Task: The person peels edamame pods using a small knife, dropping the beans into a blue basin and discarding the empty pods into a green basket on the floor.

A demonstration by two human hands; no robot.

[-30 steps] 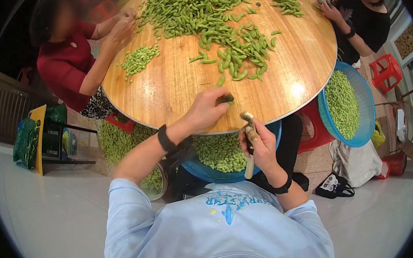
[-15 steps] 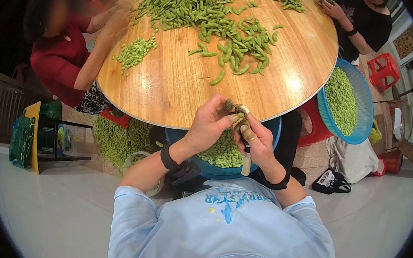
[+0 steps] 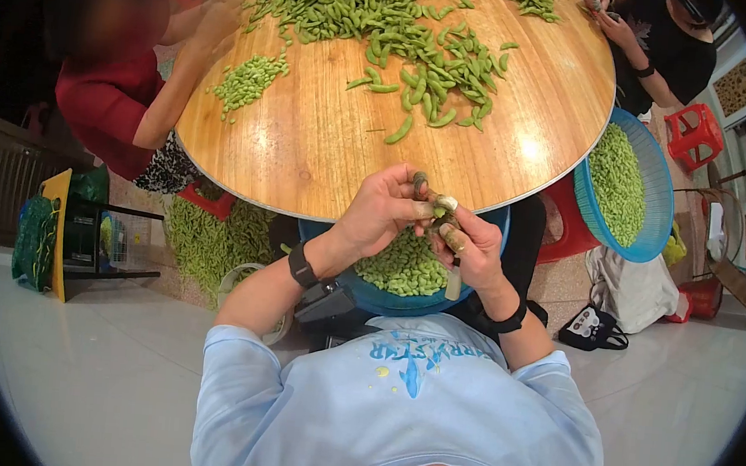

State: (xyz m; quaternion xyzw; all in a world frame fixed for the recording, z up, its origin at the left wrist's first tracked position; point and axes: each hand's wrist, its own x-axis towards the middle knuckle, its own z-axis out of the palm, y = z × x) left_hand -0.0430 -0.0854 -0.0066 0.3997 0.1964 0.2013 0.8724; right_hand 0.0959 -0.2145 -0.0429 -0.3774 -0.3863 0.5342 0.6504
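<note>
My left hand (image 3: 380,214) is closed in a pinch on a small green soybean pod (image 3: 439,212), just past the table's near edge. Opposite it, the fingers of my right hand (image 3: 473,248) are curled and meet the left fingertips at the pod. A narrow tool with a flat pale end (image 3: 453,283) sticks out below my right palm; the grip hides the rest of it. Dark coverings or stains show on several fingertips. Directly beneath both hands, shelled green soybeans (image 3: 401,268) fill a blue basin (image 3: 377,298).
Unshelled pods (image 3: 338,7) are heaped on the round wooden table (image 3: 300,153), with a small pile of beans (image 3: 249,81) at left. A blue basket (image 3: 656,194) of beans stands right, near red stools (image 3: 694,136). Co-workers sit at both sides. Pods (image 3: 214,242) cover the floor at left.
Both hands stay together over the basin, with small shifts of the fingers around the pod. The view has tilted slightly, and the co-worker at left has leaned a little.
</note>
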